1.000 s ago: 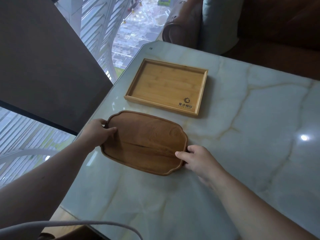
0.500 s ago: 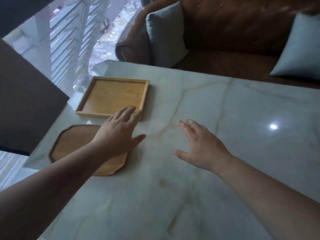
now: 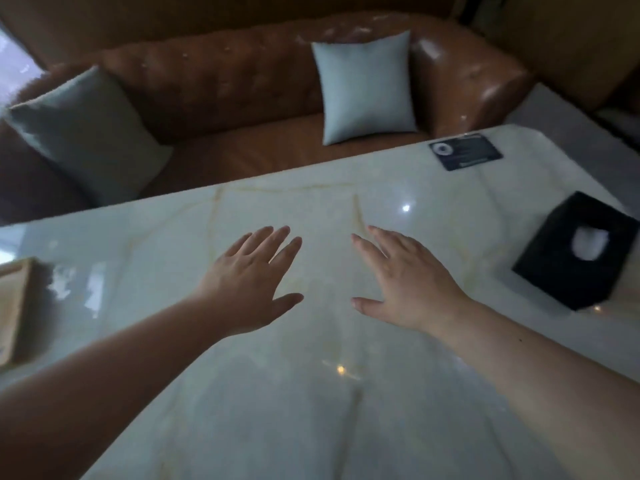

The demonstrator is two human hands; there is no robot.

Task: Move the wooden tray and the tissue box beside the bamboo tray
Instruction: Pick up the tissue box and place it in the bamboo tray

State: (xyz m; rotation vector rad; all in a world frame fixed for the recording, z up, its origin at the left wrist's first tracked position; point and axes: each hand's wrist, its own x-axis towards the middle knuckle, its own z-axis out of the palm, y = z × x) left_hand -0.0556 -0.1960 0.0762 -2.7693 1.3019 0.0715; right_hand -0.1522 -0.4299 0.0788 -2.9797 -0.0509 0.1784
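A black tissue box (image 3: 575, 251) with a white tissue showing in its top slot sits at the right side of the marble table (image 3: 311, 393). Only a corner of the light bamboo tray (image 3: 14, 306) shows at the left edge. The dark wooden tray is out of view. My left hand (image 3: 252, 282) and my right hand (image 3: 408, 282) hover side by side over the middle of the table, both with fingers spread and holding nothing. The right hand is well left of the tissue box.
A dark card (image 3: 465, 151) lies at the table's far right corner. Behind the table stands a brown leather sofa (image 3: 225, 84) with two pale blue cushions (image 3: 367, 86).
Both hands let go of the wooden tray and lifted off it. The view has swung right, so the wooden tray has left the frame and the tissue box has come in.
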